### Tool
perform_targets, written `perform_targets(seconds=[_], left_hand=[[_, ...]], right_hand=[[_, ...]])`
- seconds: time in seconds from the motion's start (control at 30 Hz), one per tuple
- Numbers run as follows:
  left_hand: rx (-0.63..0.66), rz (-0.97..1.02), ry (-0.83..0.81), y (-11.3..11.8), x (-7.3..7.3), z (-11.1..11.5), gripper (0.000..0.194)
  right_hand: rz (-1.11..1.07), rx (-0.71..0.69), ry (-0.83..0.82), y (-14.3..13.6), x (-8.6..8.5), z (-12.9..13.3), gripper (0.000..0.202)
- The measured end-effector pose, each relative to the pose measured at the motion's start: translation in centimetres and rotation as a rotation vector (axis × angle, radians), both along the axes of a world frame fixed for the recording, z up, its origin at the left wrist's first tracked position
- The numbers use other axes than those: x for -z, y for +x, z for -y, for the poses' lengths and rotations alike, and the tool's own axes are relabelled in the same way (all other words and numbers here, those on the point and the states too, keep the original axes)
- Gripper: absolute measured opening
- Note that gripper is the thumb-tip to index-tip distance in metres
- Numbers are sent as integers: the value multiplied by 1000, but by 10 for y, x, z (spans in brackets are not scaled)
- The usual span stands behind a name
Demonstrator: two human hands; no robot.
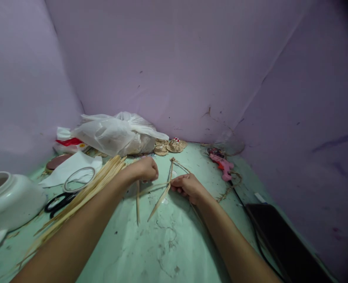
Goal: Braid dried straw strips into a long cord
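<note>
My right hand pinches a thin straw braid between thumb and fingers, over the green table. The braid rises to a knotted point and folds back down to the right, passing under my hand. From the pinch, one loose straw strip slants down to the left and another runs leftward. My left hand is closed, up and left of the braid; its fingertips are hidden, so what they hold cannot be made out. Just below it, a straw strip points toward me.
Left lie a bundle of dry straw, black scissors, a tape ring and a white pot. A plastic bag and woven discs sit behind. Right are a pink glue gun and a dark flat object.
</note>
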State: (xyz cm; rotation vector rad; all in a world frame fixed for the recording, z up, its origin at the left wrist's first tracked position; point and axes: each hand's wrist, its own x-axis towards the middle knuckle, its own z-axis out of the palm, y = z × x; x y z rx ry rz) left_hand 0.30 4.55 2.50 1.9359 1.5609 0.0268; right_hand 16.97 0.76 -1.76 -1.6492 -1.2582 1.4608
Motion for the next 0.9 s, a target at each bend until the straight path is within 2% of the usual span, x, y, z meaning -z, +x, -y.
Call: perform_targets(seconds=[0.07,0.17,0.3,0.4,0.5,0.57,0.77,0.9], left_hand=[[-86,-46,112,-11,-5,-6,23],[-191,-217,265,-27,-11,-11,21],[-248,-350,226,-38,-9,-14,26],[-249,-404,189,-37,-1,-13,29],[-273,-462,218,-32,3,-12,27],[-245,-429,234,-28,3,-10,23],[59,-60,77,-2,2,6,20],[120,86,-54,9,5,12,20]], right_hand=[[-3,-8,-3,0,1,0,10],[-22,-25,-7,0,2,0,10],[-27,-9,-27,1,2,-1,9],[-17,-6,-34,1,2,-2,9],[-19,-7,-41,1,2,-2,8],[-28,-10,-36,1,2,-2,8],[-77,-29,-11,2,2,-1,8],[-65,-42,-7,3,2,-1,9]])
